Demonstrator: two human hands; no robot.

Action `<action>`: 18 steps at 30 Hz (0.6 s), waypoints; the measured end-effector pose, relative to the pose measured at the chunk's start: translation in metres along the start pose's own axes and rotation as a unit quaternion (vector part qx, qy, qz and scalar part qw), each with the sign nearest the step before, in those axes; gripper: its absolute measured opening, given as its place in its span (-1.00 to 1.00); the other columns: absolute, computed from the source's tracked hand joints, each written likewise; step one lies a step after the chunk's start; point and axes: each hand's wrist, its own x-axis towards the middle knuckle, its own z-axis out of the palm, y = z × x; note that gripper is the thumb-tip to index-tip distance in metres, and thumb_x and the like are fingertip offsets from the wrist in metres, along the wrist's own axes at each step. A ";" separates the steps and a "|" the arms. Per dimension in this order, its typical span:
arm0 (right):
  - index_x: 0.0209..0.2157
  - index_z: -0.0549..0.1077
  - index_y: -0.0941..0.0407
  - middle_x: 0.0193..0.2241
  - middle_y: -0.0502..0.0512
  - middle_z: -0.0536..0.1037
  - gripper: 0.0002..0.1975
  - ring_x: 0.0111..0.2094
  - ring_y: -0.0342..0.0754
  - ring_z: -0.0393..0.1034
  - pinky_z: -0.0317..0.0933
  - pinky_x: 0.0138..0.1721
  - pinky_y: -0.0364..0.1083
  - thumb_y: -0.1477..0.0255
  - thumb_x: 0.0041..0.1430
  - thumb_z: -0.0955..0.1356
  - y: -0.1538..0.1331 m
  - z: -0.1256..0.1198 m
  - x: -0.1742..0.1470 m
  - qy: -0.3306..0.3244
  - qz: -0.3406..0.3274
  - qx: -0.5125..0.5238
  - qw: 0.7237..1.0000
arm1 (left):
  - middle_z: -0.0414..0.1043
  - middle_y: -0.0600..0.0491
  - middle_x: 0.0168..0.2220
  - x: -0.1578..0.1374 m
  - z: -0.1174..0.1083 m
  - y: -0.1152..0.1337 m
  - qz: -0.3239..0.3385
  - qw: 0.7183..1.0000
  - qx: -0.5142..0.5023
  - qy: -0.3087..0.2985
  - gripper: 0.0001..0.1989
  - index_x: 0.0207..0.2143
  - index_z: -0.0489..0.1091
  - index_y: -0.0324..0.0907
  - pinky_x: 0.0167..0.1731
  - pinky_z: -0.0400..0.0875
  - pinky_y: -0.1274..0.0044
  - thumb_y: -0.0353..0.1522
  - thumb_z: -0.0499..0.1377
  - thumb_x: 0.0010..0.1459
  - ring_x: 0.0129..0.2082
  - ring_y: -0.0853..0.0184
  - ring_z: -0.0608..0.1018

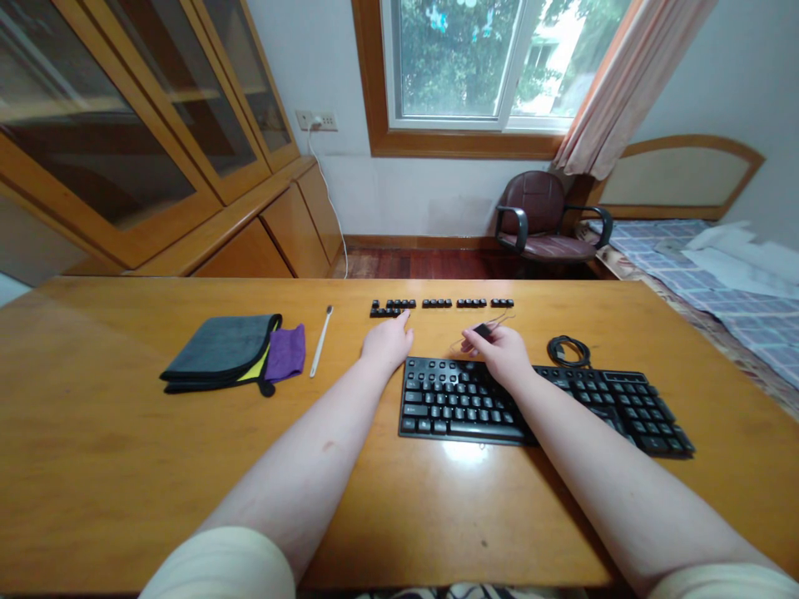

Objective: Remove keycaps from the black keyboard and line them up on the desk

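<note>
Your right hand (499,353) is above the back edge of the keyboard, its fingers closed in a narrow pinch on a small black wire tool (483,331), with thin wires sticking out on the side toward the far right and a finer one on the left. Your left hand (387,343) lies low over the table (187,466), just beyond the keyboard's back left corner, with a fingertip at the right end of the shorter, nearer row of loose keys (437,304); you cannot tell from this view whether it grips a key or only touches one. Those black keys sit in small groups along a line near the table's far edge, with the second short row in front of the leftmost groups. The black keyboard (462,401) lies flat in front of you, from the middle of the table toward the right, and your right forearm crosses over it, hiding part of its keys. Its cable (568,351) is coiled just behind its right half. To the left of your left hand, a white toothbrush (320,343) lies by itself, and farther left a purple cloth (285,353) lies against a folded gray cloth (221,348) with black edging.
</note>
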 end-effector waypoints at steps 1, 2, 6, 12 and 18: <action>-0.55 0.46 0.17 -0.58 0.12 0.53 -0.58 -0.56 -0.07 0.41 0.32 -0.46 -0.10 0.05 -0.12 0.38 0.000 0.000 0.000 0.001 0.002 0.001 1.000 | 0.48 -0.10 -0.15 0.000 0.000 0.000 -0.001 1.000 -0.001 -0.001 -0.51 0.17 0.15 -0.03 -0.21 0.39 0.39 -0.22 -0.03 0.17 -0.20 0.14 0.53; -0.54 0.46 0.17 -0.58 0.12 0.53 -0.58 -0.57 -0.07 0.41 0.32 -0.46 -0.10 0.05 -0.12 0.38 0.000 0.000 0.000 0.001 0.003 0.001 1.000 | 0.48 -0.10 -0.14 0.000 0.001 -0.001 -0.002 1.000 -0.002 -0.002 -0.51 0.17 0.14 -0.03 -0.21 0.39 0.39 -0.22 -0.03 0.17 -0.20 0.14 0.53; -0.54 0.46 0.18 -0.58 0.12 0.53 -0.59 -0.55 -0.07 0.41 0.32 -0.46 -0.10 0.07 -0.10 0.38 0.002 0.000 0.001 -0.002 0.003 0.001 1.000 | 0.47 -0.10 -0.13 0.001 0.002 -0.002 -0.001 1.000 -0.003 0.000 -0.50 0.18 0.14 -0.04 -0.21 0.39 0.38 -0.21 -0.03 0.17 -0.19 0.13 0.53; -0.54 0.46 0.17 -0.57 0.12 0.53 -0.61 -0.55 -0.07 0.42 0.33 -0.45 -0.10 0.08 -0.08 0.37 0.003 0.000 0.000 -0.003 -0.001 -0.011 1.000 | 0.48 -0.13 -0.14 0.001 0.003 -0.001 -0.008 1.000 -0.004 0.008 -0.49 0.18 0.12 -0.09 -0.21 0.39 0.39 -0.21 -0.02 0.17 -0.18 0.12 0.53; -0.53 0.46 0.17 -0.57 0.12 0.54 -0.59 -0.55 -0.06 0.42 0.32 -0.44 -0.09 0.07 -0.09 0.38 0.003 -0.001 0.000 -0.004 -0.001 -0.009 1.000 | 0.48 -0.13 -0.14 -0.001 -0.002 0.001 -0.021 1.000 -0.007 0.008 -0.47 0.19 0.09 -0.12 -0.20 0.38 0.42 -0.22 -0.02 0.18 -0.18 0.14 0.53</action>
